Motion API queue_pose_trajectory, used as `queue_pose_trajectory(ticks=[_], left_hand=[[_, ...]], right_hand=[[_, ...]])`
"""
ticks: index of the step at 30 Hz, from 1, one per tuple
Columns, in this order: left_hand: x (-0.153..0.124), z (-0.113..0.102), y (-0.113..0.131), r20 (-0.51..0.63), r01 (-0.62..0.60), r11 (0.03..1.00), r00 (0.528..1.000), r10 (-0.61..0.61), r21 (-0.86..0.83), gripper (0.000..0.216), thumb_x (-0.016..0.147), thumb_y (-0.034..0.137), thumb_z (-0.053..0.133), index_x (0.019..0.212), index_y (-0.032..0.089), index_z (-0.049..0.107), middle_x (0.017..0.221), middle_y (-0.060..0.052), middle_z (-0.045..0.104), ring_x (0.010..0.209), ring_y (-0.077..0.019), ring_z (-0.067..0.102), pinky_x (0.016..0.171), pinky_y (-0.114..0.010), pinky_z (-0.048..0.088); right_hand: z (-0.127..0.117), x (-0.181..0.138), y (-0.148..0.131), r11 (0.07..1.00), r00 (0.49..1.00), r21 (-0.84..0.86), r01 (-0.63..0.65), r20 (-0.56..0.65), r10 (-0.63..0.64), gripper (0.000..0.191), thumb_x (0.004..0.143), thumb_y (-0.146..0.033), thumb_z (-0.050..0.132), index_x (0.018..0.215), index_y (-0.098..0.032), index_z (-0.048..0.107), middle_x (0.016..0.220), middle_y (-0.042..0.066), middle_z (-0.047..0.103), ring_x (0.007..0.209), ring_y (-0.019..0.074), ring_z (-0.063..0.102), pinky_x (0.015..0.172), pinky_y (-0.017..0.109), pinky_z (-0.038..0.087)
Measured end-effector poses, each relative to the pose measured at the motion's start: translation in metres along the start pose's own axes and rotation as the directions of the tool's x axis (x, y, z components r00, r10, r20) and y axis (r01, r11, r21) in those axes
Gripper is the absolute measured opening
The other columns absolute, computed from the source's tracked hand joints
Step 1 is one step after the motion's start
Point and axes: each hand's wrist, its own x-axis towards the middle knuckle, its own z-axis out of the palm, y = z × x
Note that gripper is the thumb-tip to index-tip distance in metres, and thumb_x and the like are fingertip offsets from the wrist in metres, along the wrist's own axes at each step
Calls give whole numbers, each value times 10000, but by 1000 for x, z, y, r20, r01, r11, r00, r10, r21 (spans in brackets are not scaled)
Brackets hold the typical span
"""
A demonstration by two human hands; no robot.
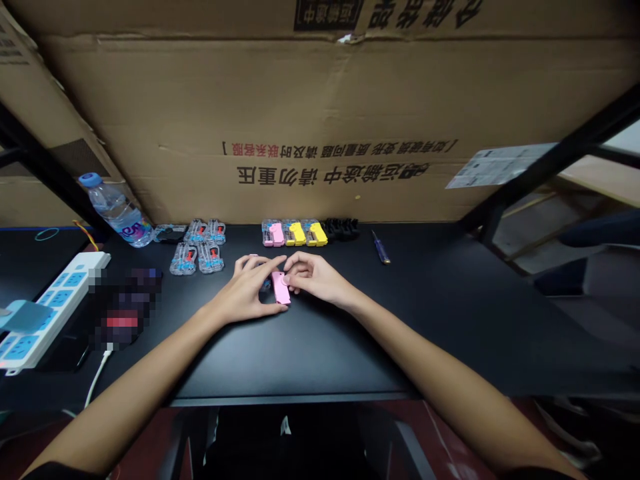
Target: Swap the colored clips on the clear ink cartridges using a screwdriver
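Observation:
A small pink plastic casing [281, 289] lies between my hands over the black table. My left hand [245, 291] spans it, the thumb at its near end and the fingers at its far end. On its right side, the curled fingers of my right hand [316, 277] pinch at the edge; the fingertips are partly hidden. Beyond my hands stands a row of clear units, one with a pink cover [274, 233] and two with yellow covers [297, 233]. Several black plastic parts [341, 229] adjoin that row.
Several clear plastic units with red parts [197, 245] sit at the back left near a water bottle [120, 212]. A screwdriver [381, 248] lies back right. On the left are a power strip [55, 307] and a phone with a cable [127, 310]. Cardboard [320, 100] walls the back.

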Motion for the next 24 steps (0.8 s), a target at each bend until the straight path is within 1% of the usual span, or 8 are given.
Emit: queue_pose_trajectory(ticks=[4, 9, 14, 24], left_hand=[[0, -1, 1, -10, -12, 1000, 1000, 12, -8, 982, 839, 501, 846, 1660, 278, 357, 1382, -107, 702, 1392, -356, 508, 1248, -570, 220], [0, -2, 2, -14, -6, 1000, 1000, 6, 3, 982, 840, 509, 844, 1663, 293, 354, 1379, -102, 709, 1389, -359, 513, 1236, -563, 234], [0, -2, 2, -19, -3, 1000, 1000, 3, 4, 978, 840, 514, 841, 1663, 296, 360, 1372, -102, 712, 1383, -360, 517, 1230, -563, 238], [0, -2, 2, -32, -23, 999, 999, 24, 29, 974, 843, 514, 839, 1663, 294, 361, 1433, -118, 679, 1396, -361, 513, 1229, -567, 241]], right_hand=[[1, -1, -1, 1000, 1000, 20, 4, -27, -3, 368, 725, -329, 882, 920, -203, 597, 669, -39, 687, 590, 129, 638, 640, 280, 534], [2, -1, -1, 1000, 999, 23, 8, -54, -7, 352, 706, -323, 895, 870, -199, 610, 664, -36, 683, 582, 128, 631, 617, 270, 503], [3, -1, -2, 1000, 998, 21, 3, -66, -2, 315, 716, -329, 884, 851, -199, 630, 659, -33, 680, 596, 134, 632, 623, 272, 490], [6, -3, -4, 998, 997, 64, -9, -79, 14, 287, 712, -327, 865, 837, -197, 642, 658, -37, 659, 597, 129, 609, 626, 274, 477]])
